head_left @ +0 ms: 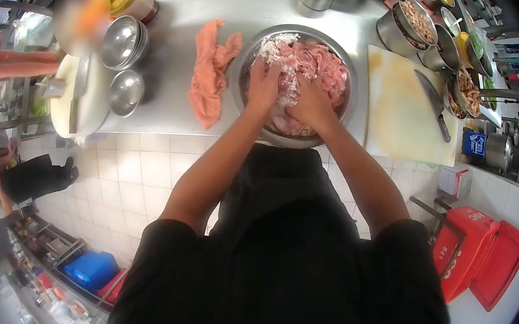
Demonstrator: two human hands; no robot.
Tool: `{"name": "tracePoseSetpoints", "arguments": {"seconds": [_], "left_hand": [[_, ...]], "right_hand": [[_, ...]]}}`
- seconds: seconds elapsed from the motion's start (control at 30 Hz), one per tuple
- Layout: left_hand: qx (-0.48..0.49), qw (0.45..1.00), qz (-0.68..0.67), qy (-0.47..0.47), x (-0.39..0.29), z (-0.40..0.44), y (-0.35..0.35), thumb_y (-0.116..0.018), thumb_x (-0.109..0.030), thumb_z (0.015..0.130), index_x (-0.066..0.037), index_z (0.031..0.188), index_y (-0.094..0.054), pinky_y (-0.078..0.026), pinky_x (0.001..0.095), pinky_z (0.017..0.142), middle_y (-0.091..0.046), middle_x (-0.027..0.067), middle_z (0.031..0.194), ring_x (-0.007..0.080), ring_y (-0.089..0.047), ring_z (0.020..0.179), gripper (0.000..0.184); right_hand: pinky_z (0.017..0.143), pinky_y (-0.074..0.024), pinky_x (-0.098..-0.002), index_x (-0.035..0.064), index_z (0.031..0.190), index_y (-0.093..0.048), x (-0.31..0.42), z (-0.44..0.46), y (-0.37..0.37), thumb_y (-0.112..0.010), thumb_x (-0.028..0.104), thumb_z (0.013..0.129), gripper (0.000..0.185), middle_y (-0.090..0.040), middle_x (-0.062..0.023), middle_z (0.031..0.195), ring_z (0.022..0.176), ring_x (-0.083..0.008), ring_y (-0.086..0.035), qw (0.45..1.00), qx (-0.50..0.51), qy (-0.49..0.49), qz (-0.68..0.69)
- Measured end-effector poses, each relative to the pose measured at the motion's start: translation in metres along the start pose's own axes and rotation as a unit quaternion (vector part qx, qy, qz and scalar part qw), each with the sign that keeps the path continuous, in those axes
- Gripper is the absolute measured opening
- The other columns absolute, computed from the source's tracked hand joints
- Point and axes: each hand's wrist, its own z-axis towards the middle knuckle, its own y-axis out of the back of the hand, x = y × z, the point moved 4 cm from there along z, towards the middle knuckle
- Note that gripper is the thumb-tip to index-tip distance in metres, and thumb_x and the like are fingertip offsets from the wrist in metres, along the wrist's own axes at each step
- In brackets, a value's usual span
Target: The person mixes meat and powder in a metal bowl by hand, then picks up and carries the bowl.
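Steel table (172, 54). Directly on it: large bowl (238, 82) near the front edge; to its left, crumpled pink cloth (208, 71), then stacked bowls (120, 42), single bowl (127, 92) just beside, yellow-lidded tub (144, 5). Right: cutting board (402, 108), flat. Far side: pot (318, 2).
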Motion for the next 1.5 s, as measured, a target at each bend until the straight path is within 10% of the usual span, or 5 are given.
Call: {"name": "tracePoseSetpoints", "arguments": {"seconds": [0.4,0.93,1.03,1.3,1.5], "left_hand": [[0.019,0.939,0.277,-0.204,-0.063,-0.027,0.011,-0.06,-0.035,0.089,0.004,0.13,-0.05,-0.041,0.039,0.093,-0.054,0.0221,0.117,0.0341,-0.055,0.101,0.057],[-0.039,0.993,-0.062,0.09,-0.049,-0.032,0.0,-0.046,-0.036,0.095,0.006,0.144,-0.025,-0.042,0.0381,0.097,-0.048,0.0229,0.131,0.0282,-0.052,0.115,0.067],[-0.042,0.998,-0.047,0.019,-0.029,-0.009,-0.001,-0.041,-0.042,0.096,-0.006,0.146,-0.023,-0.05,0.0523,0.081,-0.046,0.0161,0.133,0.0309,-0.049,0.119,0.065],[0.026,0.999,-0.023,0.026,-0.013,0.0,0.013,-0.045,-0.045,0.095,0.004,0.145,-0.025,-0.032,0.0352,0.107,-0.038,0.0237,0.143,0.0305,-0.039,0.132,0.073],[0.031,0.995,0.093,0.008,-0.022,-0.018,0.017,-0.049,-0.044,0.094,0.003,0.145,-0.028,-0.038,0.0352,0.103,-0.039,0.0239,0.143,0.0315,-0.044,0.128,0.072]], "right_hand": [[0.084,-0.0505,-0.036,0.0068,0.113,-0.067,0.022,0.018,0.081,-0.071,0.033,0.076,0.046,-0.069,-0.0161,0.101,0.094,-0.0295,-0.066,0.992,0.084,0.093,-0.006],[0.101,-0.0396,-0.0308,-0.0011,0.134,-0.049,-0.02,0.158,0.012,-0.067,0.049,0.081,0.075,-0.053,-0.0136,0.132,0.116,-0.0201,-0.053,0.959,0.214,0.036,0.182],[0.099,-0.0409,-0.0298,-0.0014,0.129,-0.052,-0.015,0.149,0.011,-0.069,0.043,0.081,0.068,-0.058,-0.0118,0.126,0.113,-0.0196,-0.055,0.913,0.279,0.025,0.295],[0.101,-0.0372,-0.0438,0.0109,0.111,-0.064,0.042,0.027,0.049,-0.077,0.033,0.065,0.053,-0.059,-0.0155,0.115,0.12,-0.0333,-0.049,0.957,0.09,0.234,-0.148],[0.107,-0.0325,-0.047,0.011,0.114,-0.063,0.008,-0.036,0.034,-0.076,0.033,0.064,0.056,-0.04,-0.0198,0.138,0.133,-0.0401,-0.033,0.98,-0.051,0.181,-0.063]]}}
